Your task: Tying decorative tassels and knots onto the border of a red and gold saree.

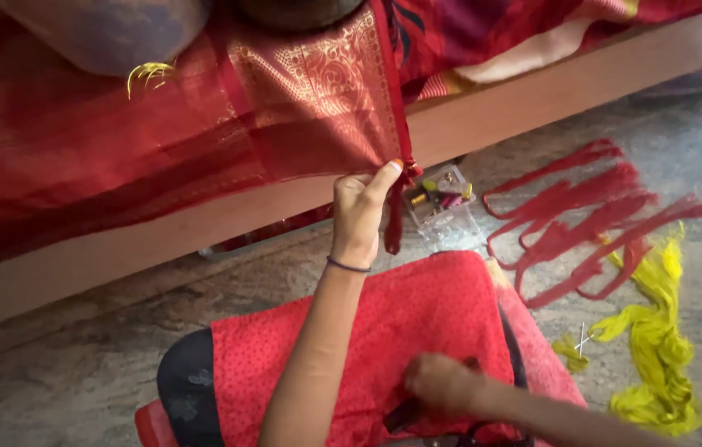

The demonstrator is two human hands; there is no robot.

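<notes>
My left hand (359, 217) reaches up and pinches the corner of a red sari with a gold woven border (318, 91), which hangs over a wooden bed edge (533, 95). A short dark red tassel (395, 219) dangles from that corner beside my fingers. A thin dark bangle circles my left wrist. My right hand (442, 382) rests low on my lap over the red dotted dress (417, 314). It is blurred, its fingers curled next to a small dark object that I cannot make out.
A clear plastic box (443, 201) with thread spools lies on the stone floor under the bed edge. Bundles of red thread (583, 217) and yellow thread (657, 352) are spread on the floor to the right. A small metal tool (583, 339) lies between them.
</notes>
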